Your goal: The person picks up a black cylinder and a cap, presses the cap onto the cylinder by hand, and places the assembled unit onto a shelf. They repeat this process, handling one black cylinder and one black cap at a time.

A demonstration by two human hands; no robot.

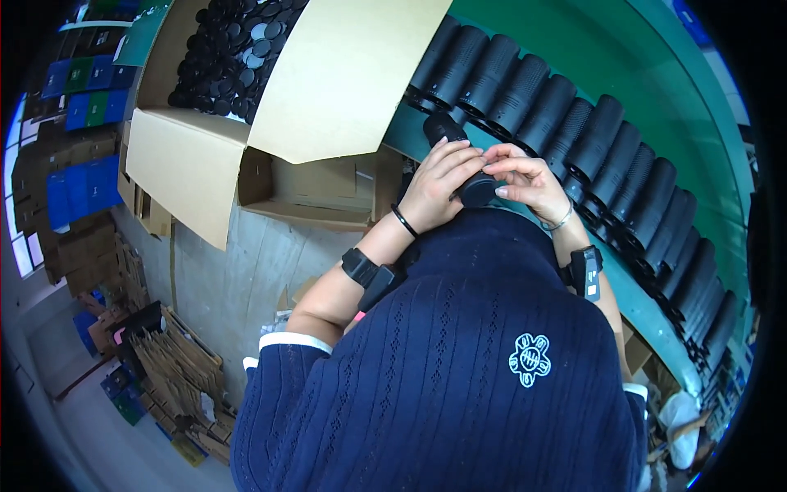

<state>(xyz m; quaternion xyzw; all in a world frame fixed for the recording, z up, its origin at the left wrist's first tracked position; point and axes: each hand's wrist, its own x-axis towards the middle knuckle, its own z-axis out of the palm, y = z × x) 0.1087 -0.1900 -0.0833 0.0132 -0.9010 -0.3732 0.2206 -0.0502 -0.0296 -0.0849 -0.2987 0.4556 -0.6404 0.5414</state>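
My left hand (436, 184) is wrapped round a black cylinder (443, 128), whose far end sticks out beyond the fingers. The cylinder's round near end (478, 193) faces my body. At that end my right hand (529, 184) is closed, with bent fingers and thumb on the rim. Whether a small part sits between these fingertips is hidden. To the right, several similar black cylinders with ribbed or knurled sides (597, 135) lie side by side in a long row.
The row lies on a green bench (566, 37). At the upper left, an open cardboard box (187, 135) holds many black discs (238, 61); its wide flap (348, 78) reaches toward my hands. Below stands another open box (316, 187). Flattened cardboard (176, 361) and blue bins (82, 193) are farther left.
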